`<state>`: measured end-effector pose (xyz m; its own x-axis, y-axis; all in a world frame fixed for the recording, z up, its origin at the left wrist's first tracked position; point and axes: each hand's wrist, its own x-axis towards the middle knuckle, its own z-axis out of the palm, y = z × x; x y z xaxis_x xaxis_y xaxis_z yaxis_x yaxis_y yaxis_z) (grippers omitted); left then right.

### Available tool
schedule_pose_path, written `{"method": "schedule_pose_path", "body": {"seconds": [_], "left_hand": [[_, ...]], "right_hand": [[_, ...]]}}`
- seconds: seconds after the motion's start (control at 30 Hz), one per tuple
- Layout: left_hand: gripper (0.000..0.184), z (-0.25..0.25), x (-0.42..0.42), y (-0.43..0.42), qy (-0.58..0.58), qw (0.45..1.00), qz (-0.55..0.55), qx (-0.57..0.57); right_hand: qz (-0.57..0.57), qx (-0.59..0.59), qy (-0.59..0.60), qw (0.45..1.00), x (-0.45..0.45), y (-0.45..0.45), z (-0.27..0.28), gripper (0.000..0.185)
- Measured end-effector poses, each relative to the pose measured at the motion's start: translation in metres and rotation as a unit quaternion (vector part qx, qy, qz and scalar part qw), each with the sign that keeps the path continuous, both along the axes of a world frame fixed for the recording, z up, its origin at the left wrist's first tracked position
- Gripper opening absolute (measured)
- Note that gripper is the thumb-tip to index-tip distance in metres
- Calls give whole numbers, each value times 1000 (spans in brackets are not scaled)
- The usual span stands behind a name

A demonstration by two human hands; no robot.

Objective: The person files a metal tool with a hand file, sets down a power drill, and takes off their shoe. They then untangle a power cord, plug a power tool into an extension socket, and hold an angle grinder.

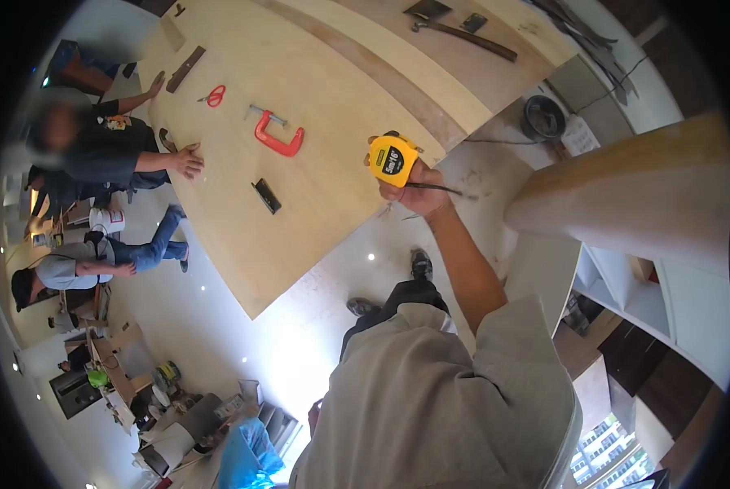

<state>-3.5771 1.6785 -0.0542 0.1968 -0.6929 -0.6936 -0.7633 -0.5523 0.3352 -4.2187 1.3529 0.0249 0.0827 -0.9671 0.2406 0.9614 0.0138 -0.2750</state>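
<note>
My right hand (419, 184) is closed around a yellow and black tape measure (392, 158), its printed face turned up towards me. A dark wrist strap (435, 187) trails from it to the right. The hand is over the near right edge of a large light plywood sheet (324, 220). On the sheet lie a red C-clamp (278, 137), red-handled scissors (213, 96) and a small black block-like item (266, 196). My left hand is out of view.
A hammer (467, 39) rests at the far right of the boards. A co-worker (112, 151) stands at the left edge, one hand on the sheet; another person (88, 265) is behind. A black bucket (543, 118) and a rounded wooden piece (617, 196) are at right.
</note>
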Motion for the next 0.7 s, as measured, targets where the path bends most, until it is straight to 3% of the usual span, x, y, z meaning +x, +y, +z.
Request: {"method": "schedule_pose_path", "body": {"seconds": [0.2,0.3,0.4,0.43,0.5,0.6,0.7], "left_hand": [[40,4,-27,33,19,991,100,85],[40,2,-34,32,45,986,132,89],[40,-5,-31,28,67,982,151,86],[40,-8,-30,29,74,981,155,86],[41,-18,-24,29,87,980,160,83],[41,-36,-9,34,106,978,163,81],[41,-61,13,36,125,977,156,76]], "right_hand": [[30,-25,-33,999,18,-20,30,97],[68,-55,-70,994,33,-31,42,91],[-26,53,106,993,59,-32,75,83],[-113,48,241,963,73,-35,79,81],[-283,28,487,826,104,-43,91,77],[-333,31,578,744,139,-35,121,78],[-341,2,597,726,169,-35,134,77]]}}
